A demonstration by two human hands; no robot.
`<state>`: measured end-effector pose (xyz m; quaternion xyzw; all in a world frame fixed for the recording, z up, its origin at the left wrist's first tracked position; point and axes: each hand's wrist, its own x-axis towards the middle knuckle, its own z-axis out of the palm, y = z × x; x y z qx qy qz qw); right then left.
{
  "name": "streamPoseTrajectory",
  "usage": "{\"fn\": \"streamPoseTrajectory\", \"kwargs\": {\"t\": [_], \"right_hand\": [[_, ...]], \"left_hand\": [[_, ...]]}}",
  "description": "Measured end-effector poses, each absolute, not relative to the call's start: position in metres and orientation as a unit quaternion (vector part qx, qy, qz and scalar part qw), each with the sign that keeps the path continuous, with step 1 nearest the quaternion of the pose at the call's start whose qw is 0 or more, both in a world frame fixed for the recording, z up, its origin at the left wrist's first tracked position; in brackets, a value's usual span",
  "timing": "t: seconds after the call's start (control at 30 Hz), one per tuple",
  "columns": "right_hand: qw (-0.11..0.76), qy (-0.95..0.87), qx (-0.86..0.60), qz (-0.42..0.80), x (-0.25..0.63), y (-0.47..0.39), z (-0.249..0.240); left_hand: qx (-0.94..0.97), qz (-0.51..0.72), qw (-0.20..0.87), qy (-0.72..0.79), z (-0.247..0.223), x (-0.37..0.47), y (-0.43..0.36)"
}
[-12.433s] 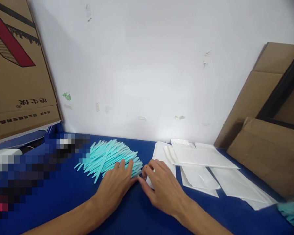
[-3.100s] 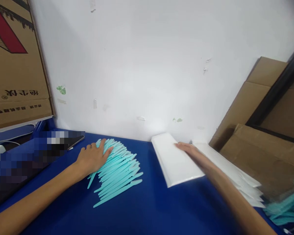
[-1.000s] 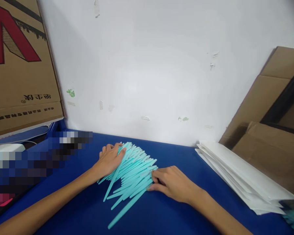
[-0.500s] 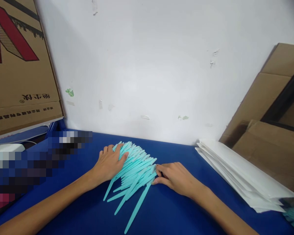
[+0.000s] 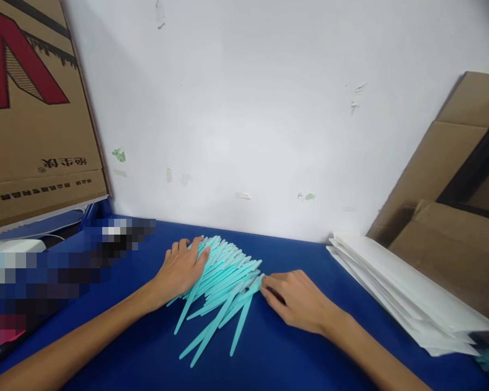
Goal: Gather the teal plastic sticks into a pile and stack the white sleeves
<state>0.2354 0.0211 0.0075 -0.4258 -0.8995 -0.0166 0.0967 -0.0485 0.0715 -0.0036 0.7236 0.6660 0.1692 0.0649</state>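
A heap of flat, tapered turquoise sticks (image 5: 224, 271) that look like plastic lies fanned out on the blue table (image 5: 293, 358). Over the heap's left end rests my left hand (image 5: 181, 269), its fingers apart and its thumb lying against the sticks. At the right end, my right hand (image 5: 287, 296) has thumb and forefinger closed at the wide end of one stick (image 5: 256, 285). Several sticks stick out of the heap toward me, crossing each other at different angles. My fingertips partly hide the stick ends.
White flat sheets or envelopes (image 5: 391, 293) are stacked on the right, beside brown cardboard (image 5: 448, 244). A printed cardboard box (image 5: 44, 136) stands at the left. Behind the table rises a white wall (image 5: 244, 108). A blurred-out area covers things at the left.
The long stick at the front near my right hand has shifted, and other sticks' tips now reach farther toward me. My right fingers have drawn slightly right; my left hand stays at the heap.
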Motion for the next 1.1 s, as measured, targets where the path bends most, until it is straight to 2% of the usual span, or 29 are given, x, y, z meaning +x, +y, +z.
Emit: {"fn": "streamPoseTrajectory", "kwargs": {"t": [0.13, 0.3, 0.57, 0.87, 1.1], "right_hand": [[0.098, -0.911, -0.399, 0.020, 0.224, 0.009, 0.006], [0.155, -0.879, -0.443, 0.080, 0.203, 0.002, -0.006], [0.094, -0.910, -0.404, 0.004, 0.198, 0.027, -0.008], [0.097, -0.937, -0.333, -0.041, 0.192, 0.084, -0.007], [0.130, -0.928, -0.345, -0.061, 0.189, 0.077, -0.013]], "left_hand": [[0.726, 0.173, 0.064, 0.662, -0.006, -0.047, 0.070], [0.744, 0.171, 0.050, 0.644, -0.018, -0.043, 0.069], [0.745, 0.162, 0.009, 0.648, -0.023, -0.033, 0.067], [0.691, 0.180, 0.028, 0.700, -0.023, -0.045, 0.091], [0.683, 0.207, 0.042, 0.699, -0.014, -0.056, 0.091]]}}
